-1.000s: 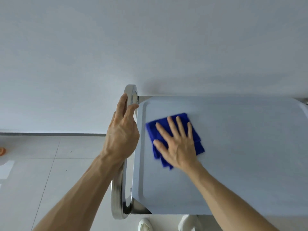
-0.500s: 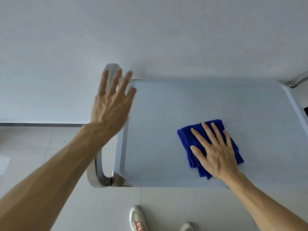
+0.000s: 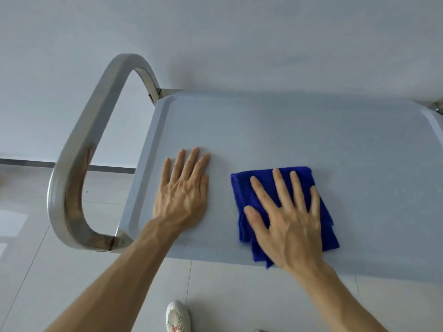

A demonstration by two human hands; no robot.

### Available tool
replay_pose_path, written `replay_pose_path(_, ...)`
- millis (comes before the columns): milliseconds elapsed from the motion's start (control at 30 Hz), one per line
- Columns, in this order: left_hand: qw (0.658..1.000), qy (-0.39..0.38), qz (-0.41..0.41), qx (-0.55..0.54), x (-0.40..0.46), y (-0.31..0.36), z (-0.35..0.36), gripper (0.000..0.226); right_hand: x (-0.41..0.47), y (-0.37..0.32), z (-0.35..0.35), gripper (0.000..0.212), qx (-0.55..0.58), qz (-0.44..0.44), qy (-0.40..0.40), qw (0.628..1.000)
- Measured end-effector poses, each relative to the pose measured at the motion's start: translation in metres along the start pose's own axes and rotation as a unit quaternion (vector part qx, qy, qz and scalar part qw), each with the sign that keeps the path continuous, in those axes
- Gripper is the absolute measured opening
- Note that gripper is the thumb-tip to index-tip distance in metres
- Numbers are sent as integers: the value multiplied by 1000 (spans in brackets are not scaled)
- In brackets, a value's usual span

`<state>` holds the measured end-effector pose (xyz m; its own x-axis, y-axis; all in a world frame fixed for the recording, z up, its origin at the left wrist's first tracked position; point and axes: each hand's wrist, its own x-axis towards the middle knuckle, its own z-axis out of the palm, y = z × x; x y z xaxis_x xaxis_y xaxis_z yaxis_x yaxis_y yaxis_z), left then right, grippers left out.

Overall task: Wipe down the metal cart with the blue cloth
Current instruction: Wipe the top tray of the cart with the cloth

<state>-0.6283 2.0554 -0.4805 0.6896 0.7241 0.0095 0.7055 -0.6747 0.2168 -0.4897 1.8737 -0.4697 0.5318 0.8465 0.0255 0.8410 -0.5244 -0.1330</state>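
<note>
— What do you see from the head camera?

— A metal cart (image 3: 275,130) with a flat, pale top shelf that has a low raised rim around it. At its left end a curved steel handle (image 3: 79,152) loops up and out from the shelf corners. The cart stands against a plain white wall (image 3: 215,32).

— And the cloth?

— The blue cloth (image 3: 282,212) lies folded on the top shelf, right of the middle and toward the near edge. One corner hangs just over that near edge.

— Who has it?

— The right hand (image 3: 287,224) lies flat on top of it, fingers straight and spread, palm pressing down. Nothing is curled around the fabric; it is only pinned under the palm.

— The other hand?

— The left hand (image 3: 182,195) rests flat on the bare shelf, just left of the cloth and apart from it. Its fingers are straight and close together, pointing toward the wall, holding nothing. It sits inside the rim, near the handle end, not touching the handle.

— Anything else around?

— Both bare forearms reach in from the bottom of the view. Below the shelf is a pale tiled floor (image 3: 60,271), and a dark strip runs along the base of the wall on the left. A white shoe (image 3: 178,317) with a reddish lace shows at the bottom edge, close to the cart's near side.
</note>
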Motion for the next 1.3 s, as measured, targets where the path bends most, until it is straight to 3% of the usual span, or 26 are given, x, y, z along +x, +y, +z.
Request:
replay_pose_path(167, 1000, 11, -12, -16, 3, 7, -5, 54, -31, -14, -3, 61, 15, -74, -28, 997)
replay_pose_path(300, 998, 21, -54, -25, 17, 28, -2, 46, -44, 36, -9, 58, 17, -113, -33, 993)
replay_pose_path(467, 998, 16, -68, 0, 15, 32, 7, 52, -2, 93, -20, 59, -25, 8, -26, 999)
replay_pose_path(567, 998, 9, -65, 11, 15, 31, 7, 56, 62, 80, -15, 65, -33, 136, -23, 990)
replay_pose_path(633, 998, 6, -65, 8, 15, 30, 7, 57, 96, 55, -12, 68, -18, 176, -36, 984)
replay_pose_path(700, 998, 3, -68, 9, 15, 28, 8, 56, 101, 32, -9, 67, -24, 128, -23, 991)
replay_pose_path(800, 997, -5, -71, 7, 15, 25, 9, 57, 59, 21, -5, 60, -16, -33, -13, 999)
replay_pose_path(900, 997, -8, -72, 8, 15, 26, 8, 57, 20, 50, -5, 59, -16, -156, -43, 987)
replay_pose_path(967, 997, -7, -72, 6, 15, 26, 8, 57, 30, 77, -9, 57, -22, -189, -43, 981)
replay_pose_path(1033, 997, -9, -72, 8, 16, 26, 8, 56, 63, 95, -13, 56, -36, -153, -38, 987)
replay_pose_path(1200, 997, -10, -74, 6, 17, 27, 9, 54, 169, 72, -6, 63, -13, 143, -26, 989)
replay_pose_path(1300, 997, -10, -72, 5, 17, 25, 9, 54, 185, 29, 2, 68, -3, 152, -16, 988)
